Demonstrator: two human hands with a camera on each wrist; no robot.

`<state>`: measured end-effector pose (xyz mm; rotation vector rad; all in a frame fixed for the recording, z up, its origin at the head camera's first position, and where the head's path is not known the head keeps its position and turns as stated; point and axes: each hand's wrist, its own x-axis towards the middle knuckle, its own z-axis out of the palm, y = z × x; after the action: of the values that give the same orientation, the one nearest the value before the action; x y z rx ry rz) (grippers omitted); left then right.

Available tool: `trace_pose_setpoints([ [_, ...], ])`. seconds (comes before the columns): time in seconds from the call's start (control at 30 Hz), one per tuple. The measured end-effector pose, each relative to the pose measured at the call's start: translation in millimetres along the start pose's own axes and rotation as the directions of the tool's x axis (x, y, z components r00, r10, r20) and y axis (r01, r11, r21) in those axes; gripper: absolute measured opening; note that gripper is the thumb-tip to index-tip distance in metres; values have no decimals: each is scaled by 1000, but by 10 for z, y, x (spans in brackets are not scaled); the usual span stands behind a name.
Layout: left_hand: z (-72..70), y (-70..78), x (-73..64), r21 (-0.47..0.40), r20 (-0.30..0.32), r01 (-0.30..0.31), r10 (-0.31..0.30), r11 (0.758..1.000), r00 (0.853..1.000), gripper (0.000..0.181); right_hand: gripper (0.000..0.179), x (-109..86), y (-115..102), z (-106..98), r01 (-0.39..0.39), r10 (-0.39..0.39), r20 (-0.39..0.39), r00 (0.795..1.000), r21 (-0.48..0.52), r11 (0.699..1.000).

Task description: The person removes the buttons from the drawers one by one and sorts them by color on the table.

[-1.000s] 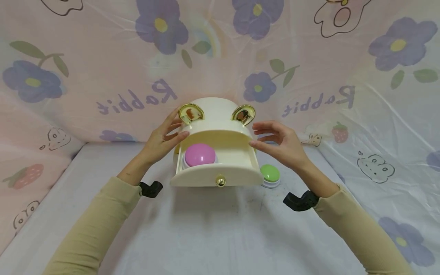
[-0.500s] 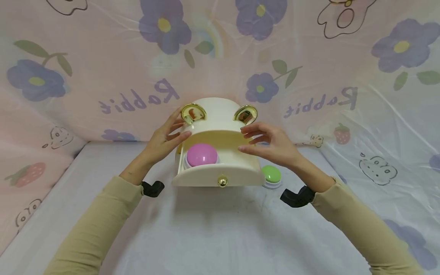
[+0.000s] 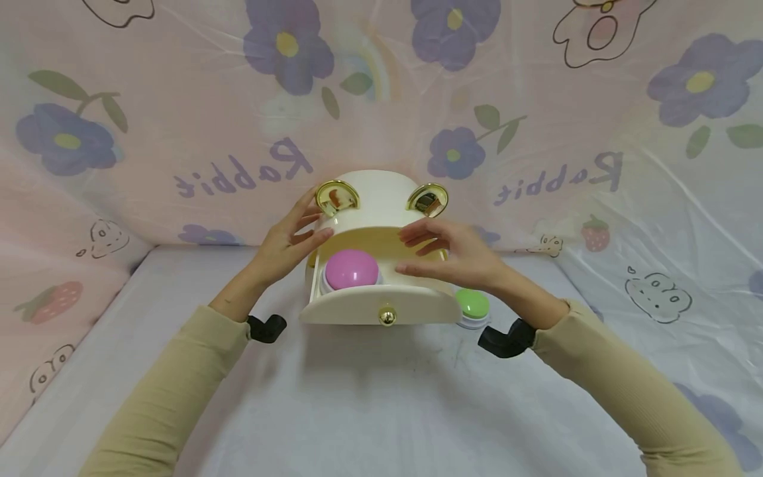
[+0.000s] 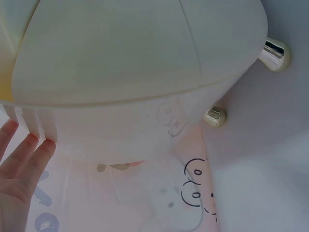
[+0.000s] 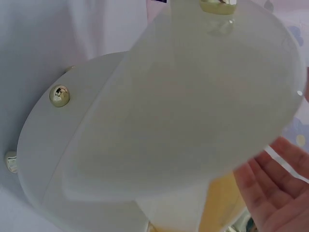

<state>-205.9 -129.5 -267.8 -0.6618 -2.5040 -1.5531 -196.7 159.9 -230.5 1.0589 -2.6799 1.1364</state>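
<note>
A cream-white rounded storage box (image 3: 381, 205) with gold-rimmed ears stands in the middle of the table. Its drawer (image 3: 346, 306) is pulled out and has a gold knob (image 3: 387, 317). Inside, on the left, sits a pink domed push button (image 3: 352, 269) with a white base. My left hand (image 3: 280, 245) rests on the box's left side; in the left wrist view its straight fingertips (image 4: 44, 150) touch the wall. Over the right half of the drawer hovers my right hand (image 3: 461, 255), fingers spread and holding nothing. It covers part of the drawer's right side.
A green domed push button (image 3: 474, 305) stands on the table (image 3: 381, 397) just right of the drawer. Behind the box rises a printed cloth (image 3: 381, 126), which also runs up both sides. Gold feet (image 4: 273, 54) support the box. Each wrist wears a black mount (image 3: 507, 339).
My right hand has moved left, from beside the box's right side to over the drawer. The left hand stays on the box, and both buttons stay where they were.
</note>
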Motion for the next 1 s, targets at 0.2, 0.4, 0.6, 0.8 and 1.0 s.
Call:
trace_pose_setpoints([
  [0.2,1,-11,1,-8,-4,-3,3,1000,1000,72,54,62,-22,59,15,-14,75,997,-12,1000],
  [0.4,1,-12,-2,-13,-7,-6,6,1000,1000,72,52,127,-33,102,40,-35,122,992,-39,998],
  [0.6,10,-175,63,-28,-16,-14,13,1000,1000,72,54,199,-30,152,44,-37,163,986,-41,998],
  [0.8,6,-303,101,-8,-15,-18,18,1000,1000,71,56,244,-54,183,35,-23,229,973,-50,998],
  [1.0,10,-346,119,-4,-19,-27,27,1000,999,72,58,286,-55,240,28,-29,292,956,7,1000],
])
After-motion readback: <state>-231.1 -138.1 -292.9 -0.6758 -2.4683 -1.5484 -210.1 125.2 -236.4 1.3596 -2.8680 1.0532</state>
